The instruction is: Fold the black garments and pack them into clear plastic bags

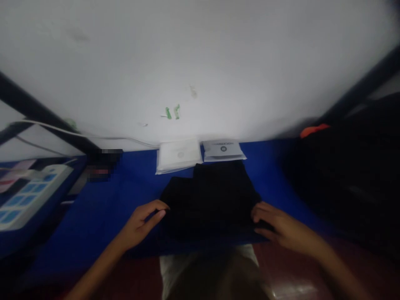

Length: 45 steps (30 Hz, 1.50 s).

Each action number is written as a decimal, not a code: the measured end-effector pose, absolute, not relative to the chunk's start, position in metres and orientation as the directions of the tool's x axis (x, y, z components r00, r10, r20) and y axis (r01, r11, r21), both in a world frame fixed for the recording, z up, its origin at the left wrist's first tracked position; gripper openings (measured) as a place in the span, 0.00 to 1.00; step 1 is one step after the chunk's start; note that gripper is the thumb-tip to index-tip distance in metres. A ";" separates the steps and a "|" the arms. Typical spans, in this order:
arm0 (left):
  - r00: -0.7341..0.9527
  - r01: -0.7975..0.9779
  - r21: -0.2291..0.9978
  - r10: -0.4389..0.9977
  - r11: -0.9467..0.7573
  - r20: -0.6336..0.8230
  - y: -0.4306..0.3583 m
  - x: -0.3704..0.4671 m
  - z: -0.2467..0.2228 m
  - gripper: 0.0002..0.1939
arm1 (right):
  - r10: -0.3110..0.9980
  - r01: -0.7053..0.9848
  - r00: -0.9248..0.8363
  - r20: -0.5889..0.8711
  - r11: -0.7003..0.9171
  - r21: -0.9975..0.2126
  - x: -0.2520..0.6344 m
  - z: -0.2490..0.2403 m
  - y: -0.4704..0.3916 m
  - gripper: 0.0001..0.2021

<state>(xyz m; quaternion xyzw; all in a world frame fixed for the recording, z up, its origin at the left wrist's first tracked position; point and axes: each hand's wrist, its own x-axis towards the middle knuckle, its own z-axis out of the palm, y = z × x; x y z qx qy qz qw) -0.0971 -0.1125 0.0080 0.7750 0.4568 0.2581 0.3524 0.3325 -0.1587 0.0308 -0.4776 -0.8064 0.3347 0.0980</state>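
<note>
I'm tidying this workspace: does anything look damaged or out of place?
The white wall looks marred: green scraps and a brownish smudge break its plain surface above the packets. The black cloth is too dark to judge.

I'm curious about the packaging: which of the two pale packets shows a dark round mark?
The right-hand packet, just beyond the black cloth. Its round mark is dark, with lettering near it; the left-hand packet shows only a faint one.
</note>
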 end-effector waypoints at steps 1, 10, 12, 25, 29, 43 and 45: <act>0.422 0.534 0.785 0.903 -0.314 0.074 -0.112 -0.096 0.007 0.10 | 0.839 0.689 -0.521 -0.159 0.303 -0.658 0.334 0.031 -0.157 0.03; 0.230 0.568 0.794 0.968 -0.217 0.100 -0.097 -0.085 0.001 0.14 | 0.962 0.639 -0.268 -0.045 0.143 -0.756 0.348 0.027 -0.110 0.13; 0.195 0.589 0.783 0.976 -0.198 0.100 -0.092 -0.082 -0.002 0.16 | 0.961 0.623 -0.272 -0.040 0.144 -0.769 0.347 0.021 -0.093 0.15; 0.336 0.783 0.442 0.896 -0.437 0.289 -0.010 -0.036 0.001 0.13 | 0.908 0.898 -0.372 0.194 0.405 -0.172 0.319 -0.003 -0.022 0.14; 0.460 0.779 0.402 0.874 -0.482 0.157 0.006 0.003 -0.005 0.12 | 0.886 0.897 -0.427 0.181 0.440 -0.037 0.316 -0.005 -0.010 0.10; 0.480 0.506 0.602 0.782 -0.617 0.398 -0.032 -0.007 0.013 0.07 | 0.812 0.700 -0.492 0.312 0.583 -0.412 0.349 0.023 -0.057 0.08; 0.521 0.449 0.615 0.749 -0.648 0.408 -0.052 -0.013 0.015 0.08 | 0.812 0.685 -0.532 0.240 0.579 -0.441 0.356 0.030 -0.077 0.10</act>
